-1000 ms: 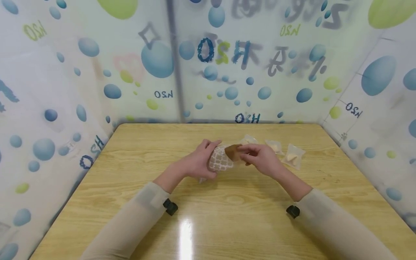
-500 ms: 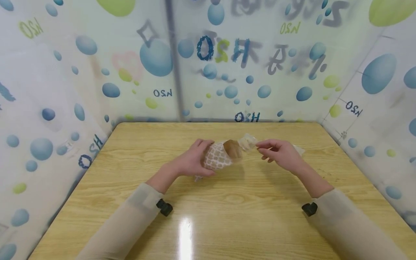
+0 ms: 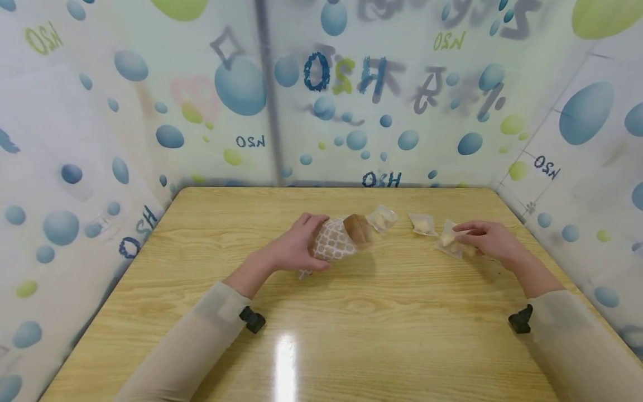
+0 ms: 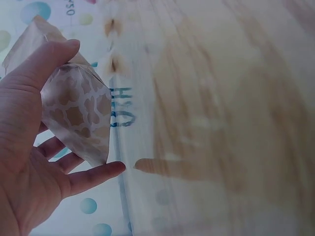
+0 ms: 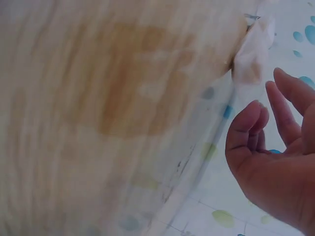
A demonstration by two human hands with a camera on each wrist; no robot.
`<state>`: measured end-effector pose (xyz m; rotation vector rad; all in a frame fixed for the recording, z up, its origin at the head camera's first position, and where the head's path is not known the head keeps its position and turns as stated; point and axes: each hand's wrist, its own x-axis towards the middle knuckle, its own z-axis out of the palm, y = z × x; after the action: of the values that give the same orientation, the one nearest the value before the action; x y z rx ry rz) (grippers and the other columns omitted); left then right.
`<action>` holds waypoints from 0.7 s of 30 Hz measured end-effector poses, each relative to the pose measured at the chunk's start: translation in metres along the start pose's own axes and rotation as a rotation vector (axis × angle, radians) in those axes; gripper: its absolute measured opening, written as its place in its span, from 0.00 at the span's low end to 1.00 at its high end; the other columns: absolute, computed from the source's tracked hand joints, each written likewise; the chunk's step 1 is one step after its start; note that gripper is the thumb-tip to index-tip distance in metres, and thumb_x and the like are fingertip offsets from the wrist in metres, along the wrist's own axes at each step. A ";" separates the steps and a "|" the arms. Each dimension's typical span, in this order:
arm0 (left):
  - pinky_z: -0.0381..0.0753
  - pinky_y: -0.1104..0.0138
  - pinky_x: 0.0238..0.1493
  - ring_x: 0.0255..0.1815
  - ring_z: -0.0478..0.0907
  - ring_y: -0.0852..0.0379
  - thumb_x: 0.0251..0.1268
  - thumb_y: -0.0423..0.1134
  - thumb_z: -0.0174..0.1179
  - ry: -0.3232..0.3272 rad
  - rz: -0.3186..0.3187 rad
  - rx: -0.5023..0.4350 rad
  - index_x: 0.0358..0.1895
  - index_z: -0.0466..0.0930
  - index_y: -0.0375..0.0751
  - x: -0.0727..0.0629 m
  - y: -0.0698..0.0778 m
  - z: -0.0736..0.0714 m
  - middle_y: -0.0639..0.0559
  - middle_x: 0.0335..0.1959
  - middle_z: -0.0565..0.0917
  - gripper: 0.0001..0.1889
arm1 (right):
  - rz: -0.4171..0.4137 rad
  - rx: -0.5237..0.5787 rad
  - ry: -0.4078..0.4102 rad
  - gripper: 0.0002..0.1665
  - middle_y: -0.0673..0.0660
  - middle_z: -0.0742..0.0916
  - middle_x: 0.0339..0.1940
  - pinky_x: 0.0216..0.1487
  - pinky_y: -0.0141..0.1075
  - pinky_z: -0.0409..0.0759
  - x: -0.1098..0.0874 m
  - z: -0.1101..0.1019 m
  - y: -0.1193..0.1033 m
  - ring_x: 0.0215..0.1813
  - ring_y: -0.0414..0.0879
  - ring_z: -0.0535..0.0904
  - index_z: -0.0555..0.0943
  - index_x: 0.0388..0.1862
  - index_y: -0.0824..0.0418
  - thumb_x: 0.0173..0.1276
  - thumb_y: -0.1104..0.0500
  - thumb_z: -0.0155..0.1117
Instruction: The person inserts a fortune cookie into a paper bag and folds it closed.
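Note:
My left hand (image 3: 291,248) grips a brown paper bag (image 3: 332,241) with a white lattice pattern, thumb on one side and fingers on the other. It lies tilted, its mouth facing right toward the packets. In the left wrist view, the bag (image 4: 78,105) sits between thumb and fingers. At the right, my right hand (image 3: 489,241) reaches over a small clear packet (image 3: 449,240) with something pale inside. The right wrist view has that packet (image 5: 253,56) just beyond the fingertips, with the fingers loosely bent and nothing between them.
Two more clear packets with pale contents lie on the wooden table (image 3: 351,329): one packet (image 3: 383,218) near the bag's mouth, another packet (image 3: 422,224) farther right. A bubble-patterned curtain (image 3: 321,145) stands behind the table's back edge.
My right hand has moved right, from the bag's mouth past the packets to the rightmost one. The left hand has shifted slightly left with the bag.

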<state>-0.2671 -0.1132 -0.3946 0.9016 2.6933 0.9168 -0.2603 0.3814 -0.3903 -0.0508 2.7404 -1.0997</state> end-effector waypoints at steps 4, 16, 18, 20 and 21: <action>0.74 0.46 0.79 0.74 0.71 0.42 0.58 0.50 0.83 -0.001 -0.001 -0.001 0.88 0.53 0.44 -0.001 0.001 -0.001 0.38 0.77 0.64 0.59 | 0.033 -0.004 -0.024 0.35 0.70 0.83 0.68 0.42 0.37 0.81 0.002 0.001 0.004 0.45 0.48 0.78 0.75 0.79 0.65 0.86 0.44 0.63; 0.75 0.46 0.79 0.72 0.72 0.42 0.59 0.49 0.83 0.008 0.000 0.001 0.88 0.53 0.43 0.000 0.000 0.002 0.38 0.76 0.65 0.59 | 0.079 -0.033 -0.116 0.38 0.68 0.83 0.59 0.43 0.38 0.81 0.008 0.004 -0.002 0.48 0.51 0.79 0.70 0.75 0.67 0.82 0.44 0.69; 0.75 0.46 0.79 0.72 0.72 0.42 0.59 0.49 0.83 0.009 -0.003 -0.005 0.88 0.53 0.43 -0.001 0.001 0.001 0.37 0.76 0.65 0.59 | 0.081 -0.048 -0.114 0.40 0.70 0.82 0.62 0.46 0.38 0.81 0.007 0.005 -0.003 0.53 0.54 0.79 0.70 0.76 0.69 0.81 0.44 0.69; 0.74 0.46 0.79 0.72 0.72 0.42 0.58 0.49 0.84 0.011 -0.003 -0.006 0.88 0.53 0.43 -0.001 0.002 0.001 0.37 0.76 0.64 0.60 | 0.080 -0.061 -0.109 0.41 0.72 0.80 0.65 0.48 0.38 0.80 0.006 0.004 -0.003 0.56 0.57 0.78 0.70 0.77 0.70 0.81 0.44 0.70; 0.74 0.45 0.79 0.72 0.71 0.42 0.58 0.49 0.84 0.012 -0.001 -0.005 0.88 0.53 0.43 -0.001 0.002 0.001 0.37 0.76 0.64 0.59 | 0.079 -0.072 -0.101 0.42 0.73 0.79 0.66 0.49 0.38 0.80 0.005 0.004 -0.003 0.58 0.58 0.77 0.70 0.78 0.70 0.81 0.43 0.70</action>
<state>-0.2653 -0.1117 -0.3946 0.8960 2.6996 0.9317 -0.2644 0.3757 -0.3917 -0.0074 2.6673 -0.9507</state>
